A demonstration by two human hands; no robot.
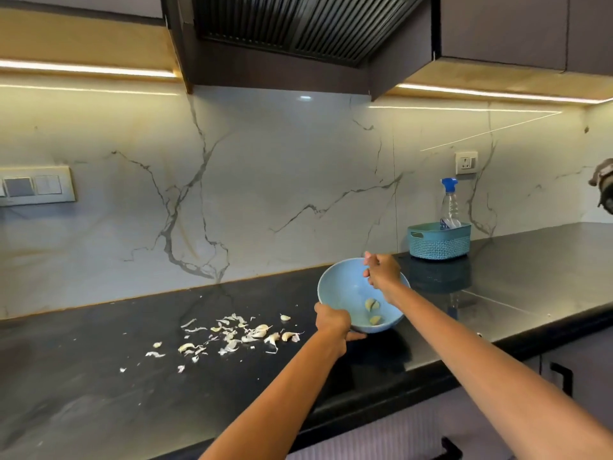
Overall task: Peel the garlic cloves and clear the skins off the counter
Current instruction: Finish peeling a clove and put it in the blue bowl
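A blue bowl (345, 287) is held tilted over a black counter (99, 386) beside scattered garlic skins (232, 336).

The bowl is gripped at its near rim by the left hand (332, 318), with the fingers curled under its base, and its opening is turned toward the camera. Peeled cloves (373, 310) are seen low inside the bowl, on its right side. The right hand (381, 270) is held at the bowl's far rim with its fingers loosely curled; whether anything is pinched in them cannot be told. Skins and a few cloves are spread on the counter to the left of the bowl, just beside it. A teal basket (439, 240) with a spray bottle (450, 204) in it is set behind the bowl, near the marble wall (265, 180).
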